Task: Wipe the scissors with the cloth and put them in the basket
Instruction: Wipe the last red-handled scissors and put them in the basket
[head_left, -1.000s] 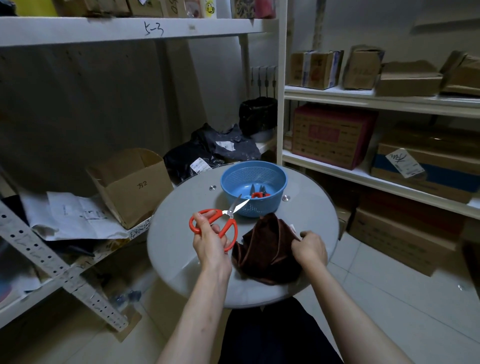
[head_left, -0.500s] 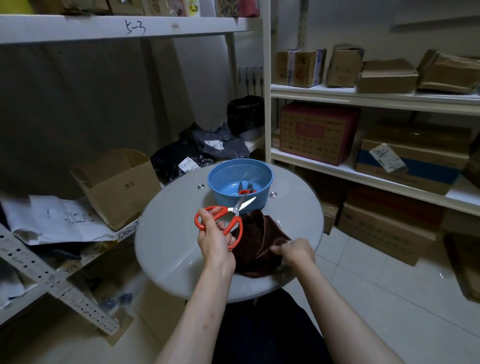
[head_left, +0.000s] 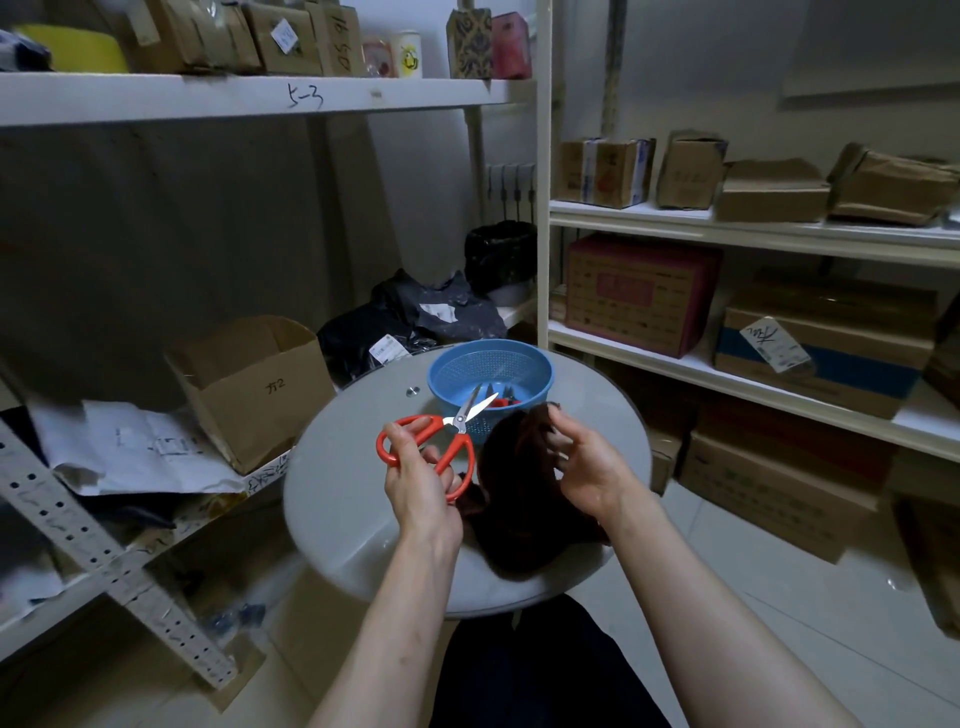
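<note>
Left hand (head_left: 415, 478) grips scissors (head_left: 447, 434), blades aimed toward basket (head_left: 491, 382); right hand (head_left: 582, 462) pinches cloth (head_left: 519, 499) just beside.

Left hand (head_left: 418, 480) closed around orange loop handles of steel-bladed scissors (head_left: 451, 434), blades slightly parted, tips pointing up-right over near rim of round blue perforated plastic basket (head_left: 491, 375). Right hand (head_left: 584, 465) pinching upper edge of dark brown cloth (head_left: 519, 499), raised, lower part draping onto round grey tabletop (head_left: 343, 483). Cloth just beside scissor handles. Inside basket: small red-handled item, indistinct. Open cardboard box (head_left: 254, 387) on shelf at left.
</note>
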